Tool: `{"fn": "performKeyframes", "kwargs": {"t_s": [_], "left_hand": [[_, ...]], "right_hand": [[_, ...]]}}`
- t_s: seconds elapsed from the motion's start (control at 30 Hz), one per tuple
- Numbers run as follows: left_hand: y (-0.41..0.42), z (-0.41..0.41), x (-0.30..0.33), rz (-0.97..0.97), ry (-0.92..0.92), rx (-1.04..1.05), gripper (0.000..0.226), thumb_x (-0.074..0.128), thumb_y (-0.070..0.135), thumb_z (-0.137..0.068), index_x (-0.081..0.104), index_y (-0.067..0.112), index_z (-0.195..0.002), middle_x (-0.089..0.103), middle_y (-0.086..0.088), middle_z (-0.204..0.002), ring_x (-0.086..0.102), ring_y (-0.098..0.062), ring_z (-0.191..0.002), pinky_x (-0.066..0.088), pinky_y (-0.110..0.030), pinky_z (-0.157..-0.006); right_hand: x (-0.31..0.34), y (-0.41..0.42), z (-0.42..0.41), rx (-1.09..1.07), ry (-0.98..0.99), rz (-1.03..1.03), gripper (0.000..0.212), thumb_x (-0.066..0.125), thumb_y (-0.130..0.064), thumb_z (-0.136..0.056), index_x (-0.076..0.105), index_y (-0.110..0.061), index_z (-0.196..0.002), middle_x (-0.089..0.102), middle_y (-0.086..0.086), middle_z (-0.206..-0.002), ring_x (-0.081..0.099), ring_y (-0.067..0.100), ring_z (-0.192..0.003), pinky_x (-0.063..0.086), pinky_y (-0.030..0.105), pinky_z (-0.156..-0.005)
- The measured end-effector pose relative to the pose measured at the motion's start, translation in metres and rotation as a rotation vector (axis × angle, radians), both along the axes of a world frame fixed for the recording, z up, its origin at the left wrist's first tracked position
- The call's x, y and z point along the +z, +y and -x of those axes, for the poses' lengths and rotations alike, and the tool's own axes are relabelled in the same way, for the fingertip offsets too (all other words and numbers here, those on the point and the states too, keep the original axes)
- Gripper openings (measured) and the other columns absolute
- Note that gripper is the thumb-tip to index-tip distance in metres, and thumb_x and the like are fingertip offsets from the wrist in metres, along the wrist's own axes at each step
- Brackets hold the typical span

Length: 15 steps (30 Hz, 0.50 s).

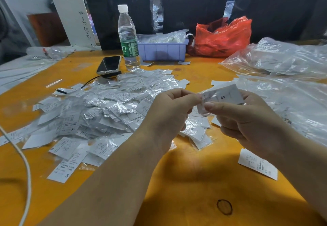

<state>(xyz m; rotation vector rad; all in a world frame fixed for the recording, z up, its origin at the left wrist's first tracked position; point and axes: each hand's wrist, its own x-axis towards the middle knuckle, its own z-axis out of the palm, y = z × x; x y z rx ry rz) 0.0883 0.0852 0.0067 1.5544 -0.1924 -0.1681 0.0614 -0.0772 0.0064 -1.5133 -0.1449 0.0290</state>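
Note:
Above the orange table (191, 186) both of my hands hold one white size label (228, 95) marked "S", partly inside a small clear sleeve. My left hand (169, 112) pinches its left edge with thumb and fingers. My right hand (247, 119) grips its right part, the thumb lying across the lower edge. A big heap of bagged white labels (99, 107) covers the table to the left of my hands, and a smaller pile (198, 130) lies just beneath them.
A water bottle (127, 38), a phone (109, 64) on a cable and a lilac plastic bin (162, 50) stand at the back, beside a red plastic bag (223, 38). Clear plastic bags (286, 77) fill the right side. A white cord (24, 163) crosses the left. One loose label (257, 163) lies at right.

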Motion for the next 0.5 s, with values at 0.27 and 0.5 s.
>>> {"fn": "performKeyframes", "kwargs": {"t_s": [0.27,0.5], "left_hand": [[0.02,-0.012,-0.002,-0.657,-0.284,0.288,0.013,0.063,0.026,-0.081,0.063,0.018,-0.072,0.063,0.002,-0.07,0.057,-0.013,-0.066,0.045,-0.029,-0.054],[0.025,-0.013,-0.004,-0.935,-0.288,0.392,0.029,0.065,0.023,-0.077,0.052,0.03,-0.102,0.054,0.012,-0.082,0.05,-0.006,-0.074,0.042,-0.026,-0.058]], "right_hand": [[0.007,-0.019,-0.008,-0.284,-0.286,0.536,0.01,0.077,-0.022,-0.08,0.072,-0.023,-0.088,0.071,-0.009,-0.076,0.06,-0.004,-0.058,0.04,0.008,-0.054],[0.001,-0.029,-0.015,-0.242,-0.146,1.021,0.02,0.077,-0.031,-0.079,0.064,-0.035,-0.094,0.064,-0.02,-0.098,0.057,-0.002,-0.087,0.036,0.017,-0.066]]}}
